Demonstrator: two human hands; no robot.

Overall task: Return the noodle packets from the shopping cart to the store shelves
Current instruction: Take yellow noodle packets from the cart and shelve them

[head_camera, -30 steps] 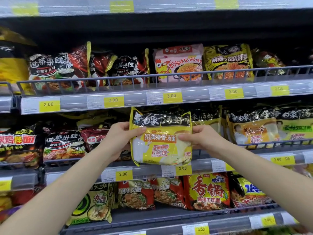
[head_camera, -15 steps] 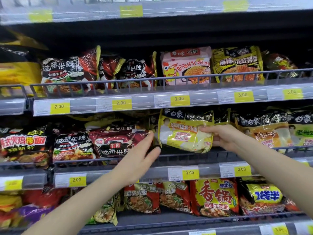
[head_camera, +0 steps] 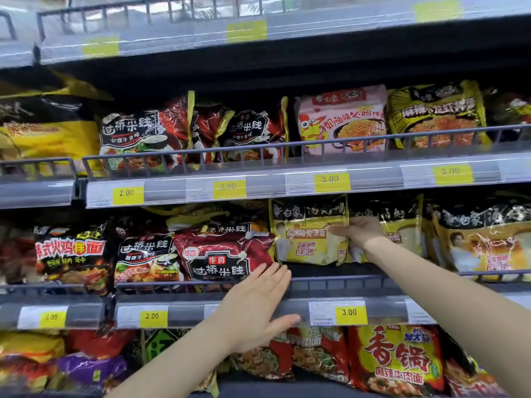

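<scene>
Right hand seemingly grips shelved yellow packet.

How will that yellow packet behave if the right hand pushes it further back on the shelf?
The yellow packet looks like glossy crinkled film, so it probably slides easily yet dents under the right hand. It stands upright on its edge, so a high push may tip it backward. It likely weighs little.

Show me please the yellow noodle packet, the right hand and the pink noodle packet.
yellow noodle packet (head_camera: 307, 239): head view, on its printed front face.
right hand (head_camera: 360, 231): head view, on the back of the hand.
pink noodle packet (head_camera: 342, 122): head view, on its front, above the rail.
</scene>
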